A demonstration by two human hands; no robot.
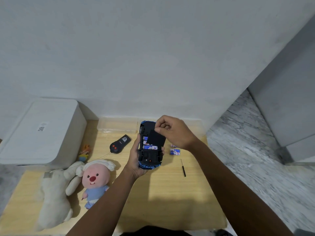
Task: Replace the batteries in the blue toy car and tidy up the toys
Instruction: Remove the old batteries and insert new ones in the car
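Note:
My left hand [134, 159] grips the blue toy car [150, 160] upside down above the wooden mat, its black underside facing me. Blue-and-white batteries [150, 147] lie in the car's uncovered compartment. My right hand [173, 132] pinches the black battery cover [156, 137] by its upper edge and holds it tilted over the compartment. Loose batteries [175, 151] lie on the mat just right of the car. A small black screwdriver [183, 168] rests on the mat to their lower right.
A black remote control [119, 144] lies left of the car. A pink plush [95, 179], a white plush rabbit [54, 198] and a small orange toy [84, 152] sit at the left. A white lidded box [40, 132] and a clear plastic tray [117, 125] stand by the wall.

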